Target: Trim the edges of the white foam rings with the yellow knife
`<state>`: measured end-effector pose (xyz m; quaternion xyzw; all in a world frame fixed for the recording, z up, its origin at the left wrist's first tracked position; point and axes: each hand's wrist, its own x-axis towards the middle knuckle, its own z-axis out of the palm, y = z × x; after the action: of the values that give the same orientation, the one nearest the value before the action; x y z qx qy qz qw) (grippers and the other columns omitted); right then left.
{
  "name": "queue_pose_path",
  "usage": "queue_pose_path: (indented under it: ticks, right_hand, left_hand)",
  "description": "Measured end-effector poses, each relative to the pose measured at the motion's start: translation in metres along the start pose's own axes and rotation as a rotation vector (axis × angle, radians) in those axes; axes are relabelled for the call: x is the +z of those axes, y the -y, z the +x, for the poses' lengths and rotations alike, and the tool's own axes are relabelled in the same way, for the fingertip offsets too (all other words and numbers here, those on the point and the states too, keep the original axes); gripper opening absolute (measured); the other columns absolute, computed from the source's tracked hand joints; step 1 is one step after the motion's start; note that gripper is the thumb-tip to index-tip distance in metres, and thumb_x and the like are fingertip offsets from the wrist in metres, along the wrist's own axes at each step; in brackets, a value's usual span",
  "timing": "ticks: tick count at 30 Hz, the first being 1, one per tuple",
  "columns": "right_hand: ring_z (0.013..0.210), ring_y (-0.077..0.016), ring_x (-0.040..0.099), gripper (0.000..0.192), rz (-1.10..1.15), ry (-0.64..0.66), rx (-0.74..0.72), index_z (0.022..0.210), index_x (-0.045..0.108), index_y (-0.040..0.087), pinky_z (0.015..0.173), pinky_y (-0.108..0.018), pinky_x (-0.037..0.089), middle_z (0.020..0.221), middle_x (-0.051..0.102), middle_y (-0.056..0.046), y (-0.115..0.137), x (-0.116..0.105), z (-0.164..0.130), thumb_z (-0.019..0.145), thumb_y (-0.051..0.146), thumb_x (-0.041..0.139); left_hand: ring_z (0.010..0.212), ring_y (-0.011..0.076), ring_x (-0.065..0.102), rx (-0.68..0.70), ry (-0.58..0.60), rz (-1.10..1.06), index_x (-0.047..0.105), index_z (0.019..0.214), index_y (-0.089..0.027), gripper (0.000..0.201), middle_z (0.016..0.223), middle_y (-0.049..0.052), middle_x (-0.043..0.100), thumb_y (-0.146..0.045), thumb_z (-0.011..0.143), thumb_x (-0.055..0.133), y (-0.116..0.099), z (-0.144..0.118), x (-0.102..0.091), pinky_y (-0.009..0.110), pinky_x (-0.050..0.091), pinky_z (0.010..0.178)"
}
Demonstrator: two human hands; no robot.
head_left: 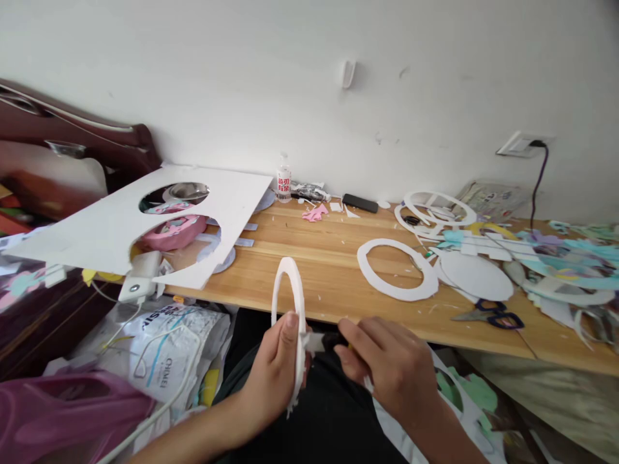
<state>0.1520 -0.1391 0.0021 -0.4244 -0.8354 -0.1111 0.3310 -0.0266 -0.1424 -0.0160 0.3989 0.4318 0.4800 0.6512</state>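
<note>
In front of the table edge, my left hand (276, 361) is closed around a white foam ring (289, 274) held upright, nearly edge-on to me, its thumb pressed on the rim. A utility knife (323, 342) is wrapped in the fingers of my right hand (387, 361). Its blade points left and touches the ring's outer edge beside my left thumb. Frayed bits hang from the ring's lower edge. Another flat white ring (371, 283) lies on the table just beyond my right hand.
Scissors (491, 314) and a white disc (476, 275) lie on the right of the wooden table (309, 248), near coloured scraps. A large cut-out white board (113, 193) is at left, a bottle (284, 177) and black phone-like object (360, 203) at the back. A packed bag (167, 351) sits below left.
</note>
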Motion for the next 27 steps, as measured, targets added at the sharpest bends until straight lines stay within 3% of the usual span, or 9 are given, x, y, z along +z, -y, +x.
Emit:
queue_pose_path:
  ticks: [5, 11, 27]
  right_hand:
    - [0.063, -0.0160, 0.049, 0.019, 0.023, 0.000, -0.021, 0.098, 0.063, 0.017, 0.062, -0.030, 0.030, 0.068, 0.058, -0.002, -0.007, -0.004, -0.001, 0.099, 0.029, 0.049]
    - [0.062, -0.0164, 0.046, 0.021, 0.065, 0.016, -0.011, 0.097, 0.064, 0.018, 0.061, -0.030, 0.028, 0.067, 0.056, -0.002, 0.002, -0.005, -0.004, 0.099, 0.032, 0.049]
    - [0.062, -0.0161, 0.047, 0.021, 0.051, 0.019, 0.002, 0.097, 0.064, 0.018, 0.061, -0.031, 0.028, 0.067, 0.056, -0.002, 0.001, -0.003, -0.006, 0.100, 0.031, 0.048]
  left_hand:
    - [0.038, 0.0071, 0.037, -0.030, -0.011, 0.033, 0.048, 0.072, -0.019, 0.053, 0.046, -0.007, 0.044, -0.071, 0.087, 0.046, 0.000, -0.001, 0.000, 0.018, 0.030, 0.038]
    - [0.043, 0.0070, 0.037, 0.058, 0.035, -0.035, 0.043, 0.067, -0.020, 0.051, 0.051, -0.006, 0.041, -0.063, 0.093, 0.044, -0.002, 0.002, 0.000, 0.020, 0.029, 0.041]
    - [0.043, 0.0083, 0.034, -0.012, 0.069, 0.187, 0.048, 0.073, -0.020, 0.053, 0.053, -0.006, 0.041, -0.069, 0.091, 0.039, -0.007, -0.006, 0.000, 0.022, 0.028, 0.041]
